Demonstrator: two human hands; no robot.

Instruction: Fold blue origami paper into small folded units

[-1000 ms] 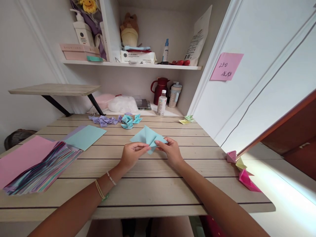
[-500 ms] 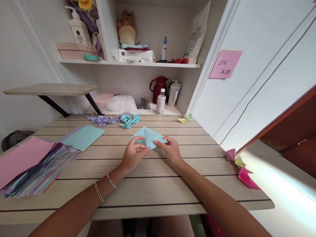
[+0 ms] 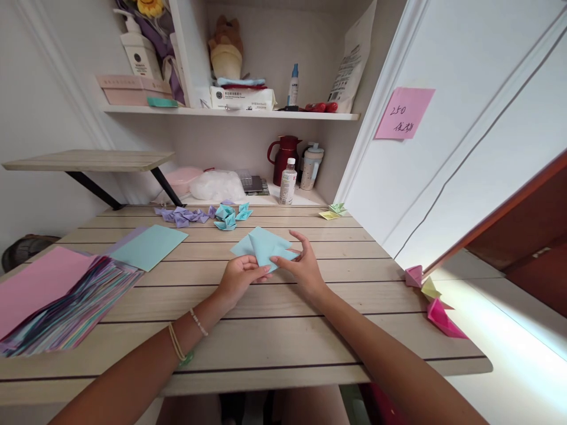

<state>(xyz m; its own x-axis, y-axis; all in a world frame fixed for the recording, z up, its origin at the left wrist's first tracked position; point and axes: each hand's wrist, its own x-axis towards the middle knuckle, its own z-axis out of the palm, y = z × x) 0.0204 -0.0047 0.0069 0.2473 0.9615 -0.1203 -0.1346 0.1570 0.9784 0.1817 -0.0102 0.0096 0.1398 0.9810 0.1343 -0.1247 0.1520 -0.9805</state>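
A partly folded light blue paper [image 3: 262, 245] is held just above the wooden table [image 3: 274, 330] in the middle. My left hand [image 3: 239, 277] pinches its near left edge with curled fingers. My right hand [image 3: 301, 267] pinches its near right corner between thumb and forefinger, the other fingers lifted and spread above the sheet. A flat light blue sheet [image 3: 148, 246] lies to the left, beside a fanned stack of coloured paper [image 3: 62, 301] with a pink sheet on top.
Folded purple pieces [image 3: 181, 216] and blue pieces [image 3: 228, 216] lie at the table's back, yellow-green ones [image 3: 334, 212] at back right, pink and yellow ones [image 3: 432, 301] on the right ledge. A bottle [image 3: 287, 182], red jug [image 3: 285, 158] and shelf items stand behind.
The paper's central flap has shifted as the fold was worked. My right hand's upper fingers have lifted off the sheet and spread. Both hands stayed in place.
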